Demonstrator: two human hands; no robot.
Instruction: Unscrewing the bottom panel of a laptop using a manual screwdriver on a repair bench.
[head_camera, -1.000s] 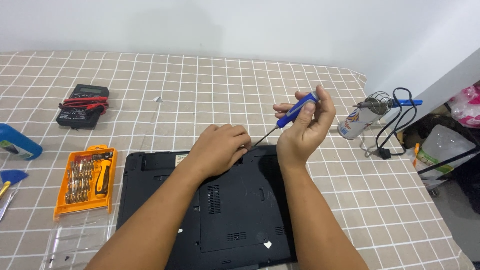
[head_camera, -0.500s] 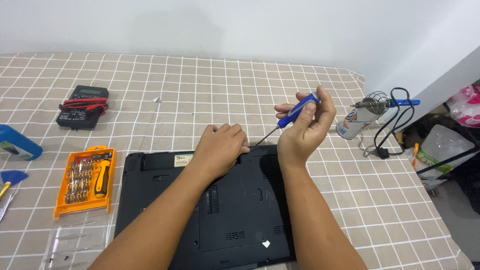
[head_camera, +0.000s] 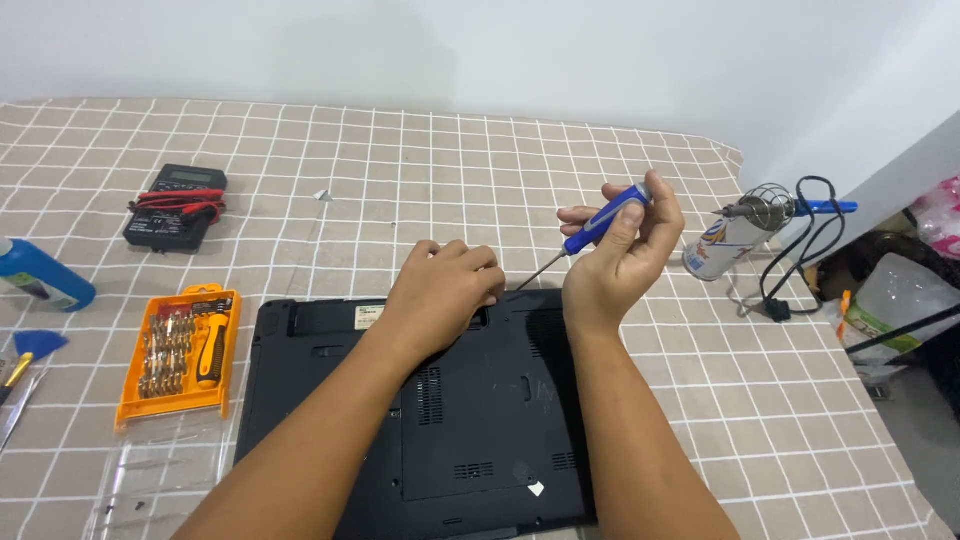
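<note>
Right hand: your right hand (head_camera: 620, 262) is gripping the blue-handled screwdriver (head_camera: 604, 220), fingers closed round the handle, its thin shaft slanting down-left toward the laptop's rear edge.
Left hand: your left hand (head_camera: 440, 292) is lying knuckles-up on the laptop, fingers curled; whether it is pinching anything, you cannot tell.
Laptop: the black laptop (head_camera: 480, 420) is lying underside-up on the checked bench (head_camera: 400, 160), right in front of you.
Around: the orange bit set (head_camera: 180, 352) is sitting just left of the laptop, its clear lid (head_camera: 150, 470) nearer you; the multimeter (head_camera: 176, 206) is lying well apart at far left; a soldering iron in its coil stand (head_camera: 765, 207) is standing to the right.
In the way: your left fingers are covering the screwdriver tip.
Hard to see: the blue bottle (head_camera: 40, 275) is being cut off by the left edge; your forearms are hiding parts of the laptop.
</note>
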